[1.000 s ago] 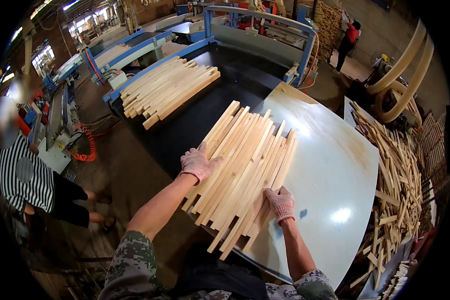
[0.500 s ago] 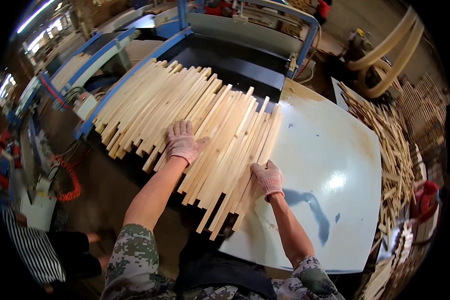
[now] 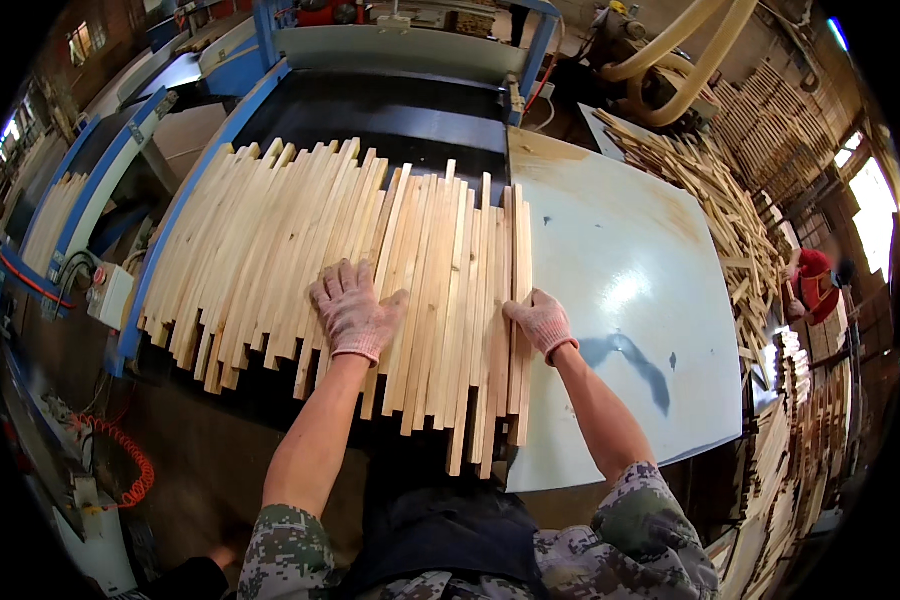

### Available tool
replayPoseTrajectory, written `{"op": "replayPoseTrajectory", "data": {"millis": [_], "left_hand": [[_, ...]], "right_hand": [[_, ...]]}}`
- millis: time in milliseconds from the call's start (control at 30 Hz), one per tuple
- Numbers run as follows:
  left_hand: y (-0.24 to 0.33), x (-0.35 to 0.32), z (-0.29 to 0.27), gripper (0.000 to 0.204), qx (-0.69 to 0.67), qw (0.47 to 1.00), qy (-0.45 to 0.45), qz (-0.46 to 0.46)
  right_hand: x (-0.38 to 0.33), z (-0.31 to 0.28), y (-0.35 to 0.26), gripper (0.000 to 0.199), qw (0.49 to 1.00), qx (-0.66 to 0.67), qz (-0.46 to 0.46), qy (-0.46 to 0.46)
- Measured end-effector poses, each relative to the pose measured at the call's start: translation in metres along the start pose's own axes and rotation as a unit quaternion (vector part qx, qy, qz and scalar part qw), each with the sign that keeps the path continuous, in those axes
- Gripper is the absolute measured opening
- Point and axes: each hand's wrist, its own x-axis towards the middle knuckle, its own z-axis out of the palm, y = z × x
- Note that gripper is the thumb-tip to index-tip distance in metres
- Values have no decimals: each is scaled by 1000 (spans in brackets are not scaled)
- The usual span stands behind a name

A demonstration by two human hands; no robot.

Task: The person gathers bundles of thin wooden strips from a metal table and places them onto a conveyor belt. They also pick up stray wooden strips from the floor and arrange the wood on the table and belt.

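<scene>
A wide row of pale wooden strips (image 3: 260, 240) lies side by side on a black conveyor belt (image 3: 370, 110), their ends uneven. My left hand (image 3: 358, 312), in a pinkish knit glove, rests flat on top of the strips near the middle, fingers spread. At the row's right edge my right hand (image 3: 542, 322), gloved alike, has its fingers curled over the outermost wooden strip (image 3: 522, 372). A narrow dark gap shows beside that strip. The undersides of my right fingers are hidden.
A pale metal table (image 3: 620, 240) with stains adjoins the belt on the right. Beyond it lies a heap of loose strips (image 3: 710, 190). A blue machine frame (image 3: 200, 190) borders the belt's left. A person in red (image 3: 820, 288) is at far right; a red coiled hose (image 3: 135, 470) hangs lower left.
My view has turned, so the strips now run more upright in the picture. Both hands stay on the row, the left spread on top and the right at its right edge.
</scene>
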Motion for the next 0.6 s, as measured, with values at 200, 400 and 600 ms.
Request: {"op": "replayPoseTrajectory", "data": {"millis": [200, 400, 600], "left_hand": [[-7, 3, 21, 93, 27, 999, 5, 29], [-23, 11, 29, 91, 66, 997, -15, 40], [-2, 7, 6, 88, 94, 993, -64, 6]], "right_hand": [[-4, -34, 25, 46, 995, -49, 16, 84], [9, -54, 65, 44, 992, -94, 61, 61], [1, -47, 40, 58, 959, -42, -165, 227]]}}
